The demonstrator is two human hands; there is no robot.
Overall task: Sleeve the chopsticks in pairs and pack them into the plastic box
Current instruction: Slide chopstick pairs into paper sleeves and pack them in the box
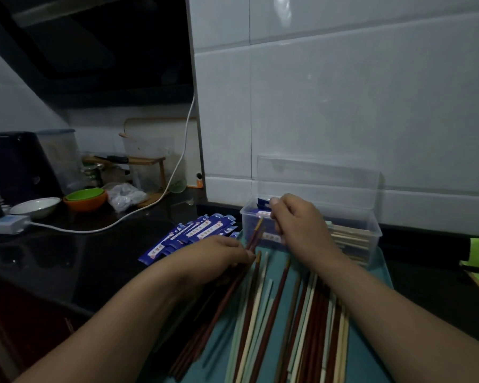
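Loose chopsticks (288, 313) lie on the tray (219, 355) at 6 o'clock. Beyond them the left hand (219, 252) pinches a dark pair (256, 234), tips aimed at 1 o'clock. There the right hand (299, 225), fingers curled, seems to pinch a blue sleeve (261, 202) over the box (371, 236). I judge sleeving is in hand. Next, the tips must find the sleeve's mouth.
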